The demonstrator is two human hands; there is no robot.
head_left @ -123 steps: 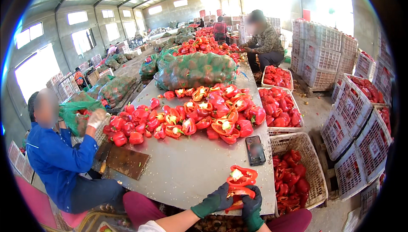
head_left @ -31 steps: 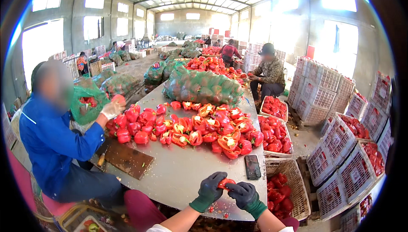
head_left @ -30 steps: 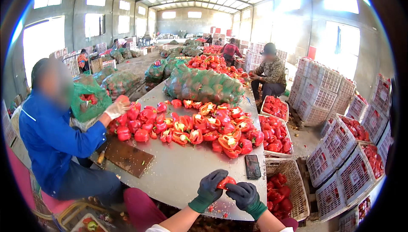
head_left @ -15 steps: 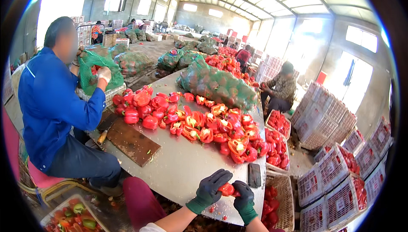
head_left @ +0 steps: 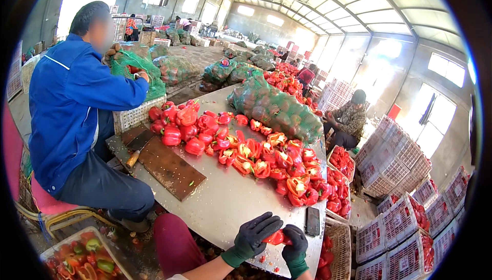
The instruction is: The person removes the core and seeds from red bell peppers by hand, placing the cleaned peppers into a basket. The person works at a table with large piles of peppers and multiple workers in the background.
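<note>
Both my hands wear dark gloves with green cuffs and meet over the near edge of the metal table [head_left: 225, 198]. A piece of red bell pepper [head_left: 277, 237] is held between them. My left hand [head_left: 256, 235] closes on its left side, fingers stretched across its top. My right hand [head_left: 294, 246] grips its right end with bent fingers. Beyond my hands lies a heap of red bell peppers [head_left: 282, 162], many halved with pale cores showing. A black phone [head_left: 312, 221] rests on the table just right of my hands.
A wooden board [head_left: 169, 170] with a knife [head_left: 136, 156] lies at left, beside a seated co-worker in blue [head_left: 87, 90] at a green mesh sack [head_left: 136, 70]. A full mesh sack [head_left: 277, 108] sits on the table. Crates of peppers [head_left: 405, 229] stand right; a scrap crate [head_left: 87, 259] lower left.
The view has shifted, so the scene sits slightly farther right. My hands still hold the pepper piece. The co-worker's hand has moved at the mesh sack.
</note>
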